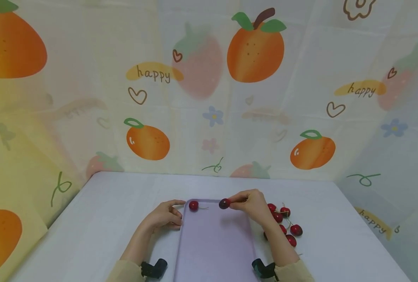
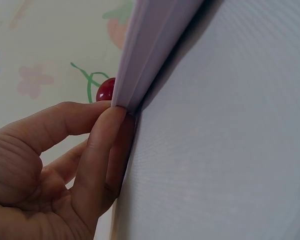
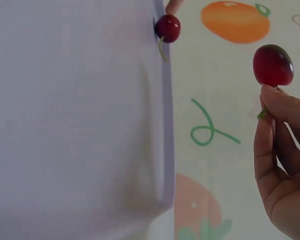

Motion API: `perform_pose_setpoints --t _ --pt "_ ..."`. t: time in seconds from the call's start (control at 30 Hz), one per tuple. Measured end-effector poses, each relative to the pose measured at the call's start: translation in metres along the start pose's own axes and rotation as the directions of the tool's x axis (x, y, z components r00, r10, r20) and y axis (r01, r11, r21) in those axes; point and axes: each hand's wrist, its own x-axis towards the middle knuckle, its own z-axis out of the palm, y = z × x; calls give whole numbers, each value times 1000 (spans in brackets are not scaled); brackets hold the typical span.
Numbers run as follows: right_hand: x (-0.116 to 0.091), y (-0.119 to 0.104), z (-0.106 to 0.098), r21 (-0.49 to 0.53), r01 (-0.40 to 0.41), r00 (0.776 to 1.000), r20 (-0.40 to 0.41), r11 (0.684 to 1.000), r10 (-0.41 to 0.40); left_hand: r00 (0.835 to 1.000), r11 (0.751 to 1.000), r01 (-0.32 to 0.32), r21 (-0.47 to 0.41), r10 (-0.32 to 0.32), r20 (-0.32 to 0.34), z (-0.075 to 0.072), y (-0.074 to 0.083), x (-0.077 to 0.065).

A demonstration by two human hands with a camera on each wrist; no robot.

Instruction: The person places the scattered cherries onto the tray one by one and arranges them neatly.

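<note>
A dark red cherry [image 1: 224,203] is pinched by its stem end between the thumb and fingertips of my right hand [image 1: 253,205], above the far part of the tray. In the right wrist view the held cherry [image 3: 273,65] hangs clear of the tray, with a bit of green stem between the fingers. The lilac tray [image 1: 214,239] has another cherry [image 1: 193,206] lying in its far left corner, stem pointing right. At that corner my left hand [image 1: 164,215] grips the tray's left rim, its fingertips and thumb on the edge [image 2: 135,65] in the left wrist view.
Several cherries [image 1: 296,230] with stems lie in a loose group on the white table [image 1: 336,243], right of the tray, partly behind the right forearm. A fruit-printed cloth [image 1: 202,117] hangs behind the table. Black wrist cameras [image 1: 154,268] sit at both wrists.
</note>
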Motion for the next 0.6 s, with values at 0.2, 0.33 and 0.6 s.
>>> perform_pose_setpoints --t 0.2,0.33,0.6 --pt "6 -5 16 -21 29 1000 -3 999 -30 1000 1000 -4 2 4 3 0 -1 0" --pt "9 -6 25 -23 42 999 -11 999 -42 1000 1000 -4 6 4 2 0 0 0" --pt "13 -4 48 -35 40 999 -8 999 -41 1000 1000 4 8 -4 -3 0 1 -1"
